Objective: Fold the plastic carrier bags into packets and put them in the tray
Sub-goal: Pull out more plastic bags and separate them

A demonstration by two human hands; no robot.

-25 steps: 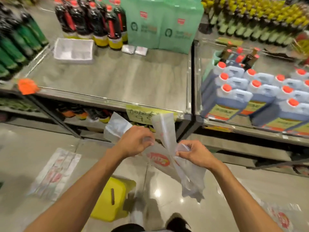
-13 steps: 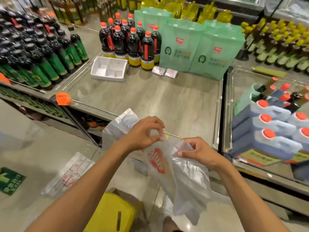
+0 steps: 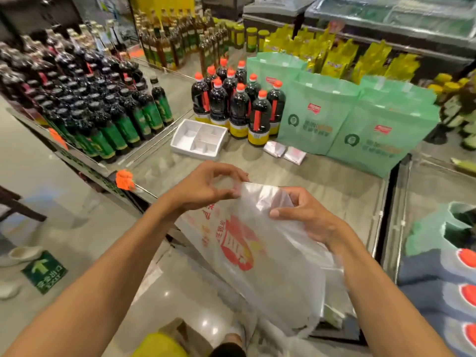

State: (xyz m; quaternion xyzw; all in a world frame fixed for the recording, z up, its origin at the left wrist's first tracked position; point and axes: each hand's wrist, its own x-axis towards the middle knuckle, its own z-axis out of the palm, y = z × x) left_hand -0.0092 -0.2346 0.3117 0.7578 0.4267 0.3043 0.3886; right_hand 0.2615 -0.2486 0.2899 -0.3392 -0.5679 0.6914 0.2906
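The left hand (image 3: 206, 188) and right hand (image 3: 306, 217) pinch the carrier bag (image 3: 257, 253) by its top, over the near edge of the counter (image 3: 322, 181) (tray (image 3: 199, 141) sits far-left). Best: spread it flat, squeeze air out, fold in 3.

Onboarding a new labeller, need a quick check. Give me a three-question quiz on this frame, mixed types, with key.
1. True or false: both the left hand and the right hand hold the clear carrier bag.
2. What do the compartments of the white tray hold?
3. Where do the two folded packets lie? A) in the white tray B) on the table, in front of the green bags C) in the left hand

Key: 1 true; 2 nothing visible; 3 B.
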